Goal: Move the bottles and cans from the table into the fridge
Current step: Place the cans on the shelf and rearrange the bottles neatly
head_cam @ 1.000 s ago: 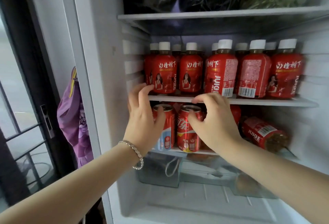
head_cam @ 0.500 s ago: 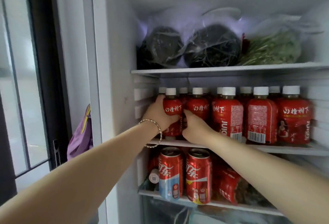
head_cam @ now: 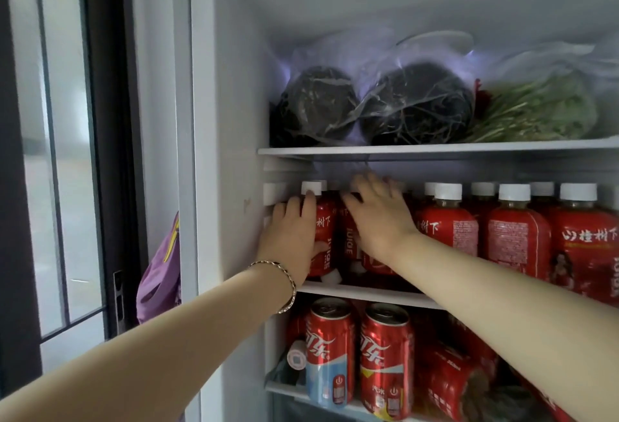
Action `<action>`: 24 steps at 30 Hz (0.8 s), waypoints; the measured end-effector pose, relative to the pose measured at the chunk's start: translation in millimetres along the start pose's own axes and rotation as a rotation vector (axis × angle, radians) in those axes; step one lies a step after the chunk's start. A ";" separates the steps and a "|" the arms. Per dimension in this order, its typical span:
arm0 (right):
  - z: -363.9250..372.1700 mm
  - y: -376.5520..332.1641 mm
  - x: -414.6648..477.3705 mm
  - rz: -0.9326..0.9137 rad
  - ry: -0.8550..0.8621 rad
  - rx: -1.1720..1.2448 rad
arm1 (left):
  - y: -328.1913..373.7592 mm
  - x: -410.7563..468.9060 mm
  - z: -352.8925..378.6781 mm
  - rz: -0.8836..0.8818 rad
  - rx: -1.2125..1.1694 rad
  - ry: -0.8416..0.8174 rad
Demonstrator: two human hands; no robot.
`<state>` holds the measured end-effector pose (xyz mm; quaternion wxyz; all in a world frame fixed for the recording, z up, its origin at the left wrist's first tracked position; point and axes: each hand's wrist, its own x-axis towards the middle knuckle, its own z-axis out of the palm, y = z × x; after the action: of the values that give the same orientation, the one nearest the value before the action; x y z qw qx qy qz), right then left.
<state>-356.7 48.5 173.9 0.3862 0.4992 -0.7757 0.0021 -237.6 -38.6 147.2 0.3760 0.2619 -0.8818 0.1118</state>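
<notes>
Mid shelf (head_cam: 368, 292) w/ red bottles (head_cam: 516, 237) upright.

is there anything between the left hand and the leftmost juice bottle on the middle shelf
Nothing visible. The left hand lies directly against the leftmost juice bottle, fingers reaching its white cap. The right hand rests on the neighbouring bottles, not between them.

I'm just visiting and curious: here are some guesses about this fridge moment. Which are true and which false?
1. Both hands are at the middle shelf. True: the left hand and right hand rest on the red juice bottles.
2. The two cola cans lie on their sides. False: they stand upright on the lower shelf.
3. The juice bottles have white caps. True.
4. The top shelf holds more cans. False: it holds bagged vegetables.
5. The bracelet is on the right wrist. False: it is on the left.
</notes>
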 end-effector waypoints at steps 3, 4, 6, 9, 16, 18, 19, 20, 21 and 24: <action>6.2 -5.5 12.4 -0.183 -0.185 -0.293 | -3.1 -1.1 1.4 0.052 0.040 0.003; 8.2 -6.8 15.0 -0.168 -0.224 -0.348 | -3.8 -1.0 1.5 0.058 0.044 -0.008; 11.6 -7.3 18.2 -0.130 -0.235 -0.385 | -5.6 -0.1 1.7 0.063 0.048 -0.025; 9.5 -6.3 15.8 -0.132 -0.244 -0.400 | -7.0 0.2 2.9 0.070 0.067 -0.022; 15.2 -26.0 14.8 0.097 -0.143 0.312 | -9.9 -1.0 0.5 0.090 0.045 -0.097; 15.1 -35.2 17.4 0.303 -0.088 0.800 | -12.8 3.7 -5.4 0.104 0.025 -0.146; 17.9 -37.9 17.8 0.359 -0.084 0.963 | -14.0 5.9 -8.1 0.098 0.001 -0.165; 21.4 -38.3 17.4 0.381 -0.080 1.053 | -14.9 7.6 -11.1 0.081 -0.026 -0.185; 24.8 -37.5 15.9 0.378 -0.078 1.110 | -15.4 9.2 -13.4 0.067 -0.051 -0.195; 30.3 -31.4 10.9 0.352 -0.066 1.169 | -15.9 8.8 -14.9 0.064 -0.095 -0.184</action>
<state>-352.6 12.5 147.2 0.0182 0.4928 -0.7284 0.4756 -225.0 -49.3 163.9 0.3018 0.2248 -0.9247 0.0574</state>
